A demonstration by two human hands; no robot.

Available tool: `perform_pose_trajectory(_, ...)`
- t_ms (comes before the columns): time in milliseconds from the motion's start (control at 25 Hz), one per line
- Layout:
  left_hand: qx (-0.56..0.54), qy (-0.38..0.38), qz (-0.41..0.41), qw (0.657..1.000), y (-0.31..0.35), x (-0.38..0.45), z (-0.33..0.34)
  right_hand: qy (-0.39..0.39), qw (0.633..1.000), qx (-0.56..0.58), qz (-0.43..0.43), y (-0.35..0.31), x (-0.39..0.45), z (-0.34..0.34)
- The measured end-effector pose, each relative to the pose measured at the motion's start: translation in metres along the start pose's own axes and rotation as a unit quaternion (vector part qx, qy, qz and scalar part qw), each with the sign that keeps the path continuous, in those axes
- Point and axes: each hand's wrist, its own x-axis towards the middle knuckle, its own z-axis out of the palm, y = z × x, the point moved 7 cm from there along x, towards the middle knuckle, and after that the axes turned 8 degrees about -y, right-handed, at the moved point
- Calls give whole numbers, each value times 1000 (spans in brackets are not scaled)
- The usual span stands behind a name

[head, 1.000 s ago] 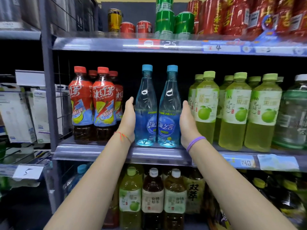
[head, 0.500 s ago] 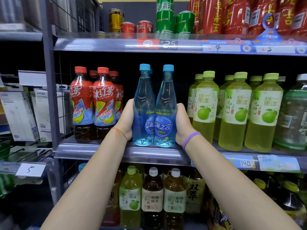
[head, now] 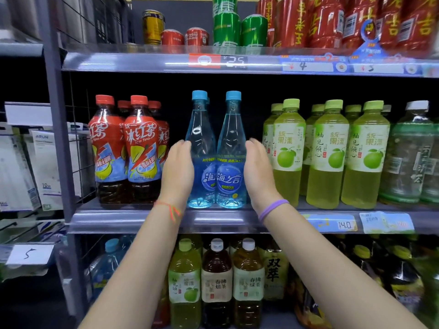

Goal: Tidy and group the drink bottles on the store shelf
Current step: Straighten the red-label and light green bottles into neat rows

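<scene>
Two clear blue bottles with blue caps stand side by side and touching at the front of the middle shelf (head: 223, 220): the left blue bottle (head: 200, 148) and the right blue bottle (head: 231, 150). My left hand (head: 177, 173) lies flat with straight fingers against the outer side of the left one. My right hand (head: 259, 173) does the same against the right one. Red ice tea bottles (head: 140, 148) stand to the left of them, pale green fruit drink bottles (head: 330, 153) to the right.
Cans (head: 225, 27) and red packs fill the shelf above. The shelf below holds tea and green drink bottles (head: 216, 281). A dark gap lies behind the blue pair. White boxes (head: 45, 167) hang on a rack at the far left.
The two blue bottles were pushed together between my hands and now touch. My fingers have since straightened and both hands sit a little higher on the bottles' sides.
</scene>
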Motion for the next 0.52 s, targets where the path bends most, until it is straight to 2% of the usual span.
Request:
perform_pose_trajectory(40, 92, 52, 107, 989, 17, -15, -2, 15, 996, -37, -75, -16, -9, -3)
perform_pose_trajectory(80, 163, 95, 235, 953, 38, -38, 3, 37, 986, -68, -150, -30, -18, -10)
perform_pose_trajectory(120, 205, 122, 355, 904, 57, -63, 13, 70, 968, -98, -221, -40, -29, -19)
perform_pose_trajectory(160, 218, 121, 440, 863, 66, -82, 28, 115, 944, -129, -281, -50, -40, -33)
perform_pose_trajectory(200, 208, 93, 480, 847, 72, -93, 41, 163, 920, -153, -322, -53, -46, -47)
perform_pose_trajectory(240, 178, 49, 475, 861, 68, -90, 58, 207, 900, -172, -342, -55, -52, -65)
perform_pose_trajectory(280, 143, 0, 431, 891, 63, -82, 75, 242, 892, -179, -337, -53, -54, -83)
perform_pose_trajectory(360, 108, -76, 309, 942, 47, -69, 113, 275, 903, -175, -281, -46, -49, -121)
perform_pose_trajectory(440, 84, -113, 210, 968, 30, -59, 149, 258, 929, -154, -215, -34, -37, -153)
perform_pose_trajectory(520, 38, -101, 104, 989, 9, -39, 166, 203, 959, -126, -155, -21, -25, -170)
